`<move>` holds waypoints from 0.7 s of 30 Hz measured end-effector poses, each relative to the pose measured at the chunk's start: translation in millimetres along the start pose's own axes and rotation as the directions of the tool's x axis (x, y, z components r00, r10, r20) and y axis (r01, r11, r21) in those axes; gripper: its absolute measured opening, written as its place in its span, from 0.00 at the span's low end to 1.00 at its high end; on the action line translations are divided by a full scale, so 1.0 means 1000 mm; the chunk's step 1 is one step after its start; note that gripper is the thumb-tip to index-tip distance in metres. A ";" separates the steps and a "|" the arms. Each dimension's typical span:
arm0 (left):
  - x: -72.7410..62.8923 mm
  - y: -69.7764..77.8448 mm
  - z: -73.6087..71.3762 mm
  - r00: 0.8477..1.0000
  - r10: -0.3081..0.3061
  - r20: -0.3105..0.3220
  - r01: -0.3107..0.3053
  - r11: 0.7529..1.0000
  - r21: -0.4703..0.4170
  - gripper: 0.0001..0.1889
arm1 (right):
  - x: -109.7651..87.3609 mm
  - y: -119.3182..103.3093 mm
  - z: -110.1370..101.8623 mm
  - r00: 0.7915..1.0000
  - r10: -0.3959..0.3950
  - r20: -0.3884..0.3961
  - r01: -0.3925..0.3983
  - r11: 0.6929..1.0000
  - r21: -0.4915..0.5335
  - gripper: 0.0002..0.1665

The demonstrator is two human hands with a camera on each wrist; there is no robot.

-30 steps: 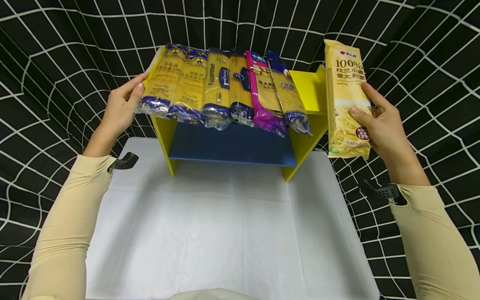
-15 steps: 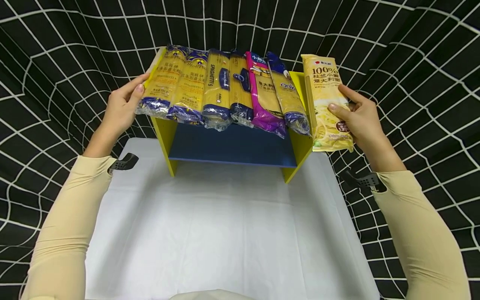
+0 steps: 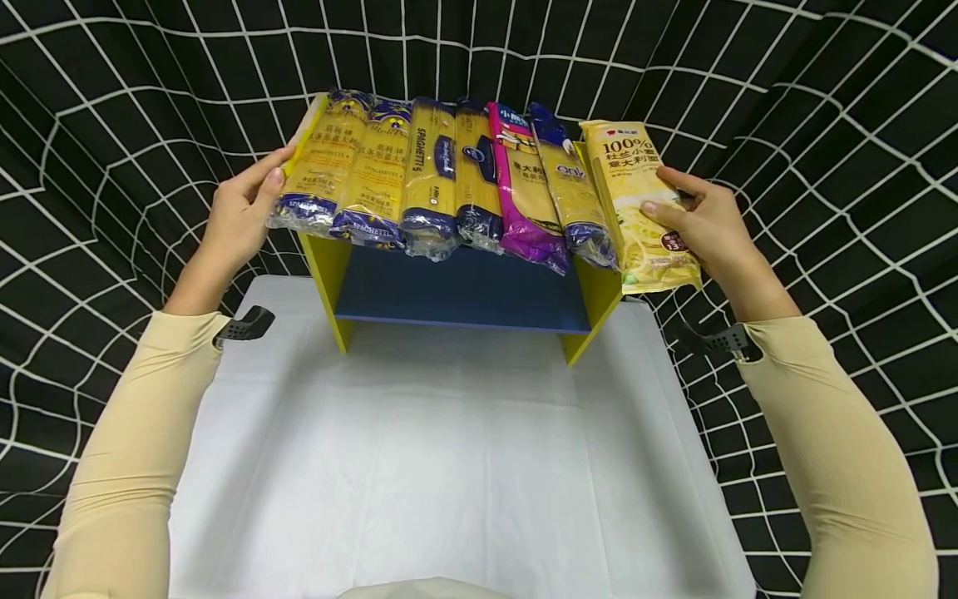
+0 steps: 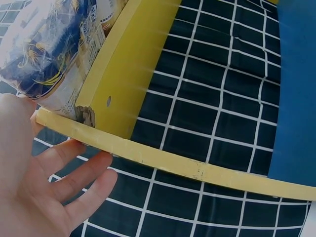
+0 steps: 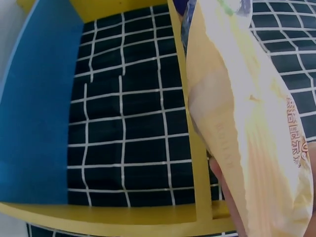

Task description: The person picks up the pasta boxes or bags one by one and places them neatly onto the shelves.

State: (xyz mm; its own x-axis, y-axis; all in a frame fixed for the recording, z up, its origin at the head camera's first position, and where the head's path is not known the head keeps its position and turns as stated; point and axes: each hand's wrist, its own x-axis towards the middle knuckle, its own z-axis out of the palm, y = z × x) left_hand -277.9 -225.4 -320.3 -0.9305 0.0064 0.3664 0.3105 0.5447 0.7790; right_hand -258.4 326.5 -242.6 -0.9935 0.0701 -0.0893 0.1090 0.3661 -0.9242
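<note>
A yellow pack of spaghetti [image 3: 644,208] is gripped by my right hand [image 3: 707,218], thumb on its printed front. The pack leans over the right end of the top shelf, close beside the anki-labelled pack [image 3: 572,183]; I cannot tell whether they touch. In the right wrist view the pack [image 5: 261,128] hides most of the hand. My left hand [image 3: 243,200] rests at the shelf unit's upper left edge, next to the leftmost spaghetti pack [image 3: 320,158]. In the left wrist view its fingers [image 4: 81,170] lie loosely by the yellow side panel [image 4: 173,165], holding nothing visible.
Several spaghetti packs, one with a pink and purple wrapper [image 3: 527,191], lie in a row across the top. Below is a blue shelf [image 3: 460,291] between yellow sides. The unit stands on a white table [image 3: 464,466], with black, white-gridded cloth [image 3: 187,83] around.
My right hand has carried the yellow pack leftward from the right of the unit to the row's right end, and the pack now tilts more. The left hand stays in place.
</note>
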 end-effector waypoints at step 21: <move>0.001 -0.001 0.000 1.000 -0.001 -0.001 0.001 1.000 -0.004 0.22 | 0.001 0.005 -0.010 0.996 -0.055 0.066 0.084 0.805 -0.587 0.47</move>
State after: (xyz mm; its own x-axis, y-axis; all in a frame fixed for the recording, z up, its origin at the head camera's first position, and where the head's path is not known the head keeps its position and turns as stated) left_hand -279.1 -226.2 -320.7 -0.9304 0.0052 0.3664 0.3107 0.5413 0.7813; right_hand -258.8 337.5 -243.2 -0.9980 -0.0117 -0.0625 0.0235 0.8453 -0.5337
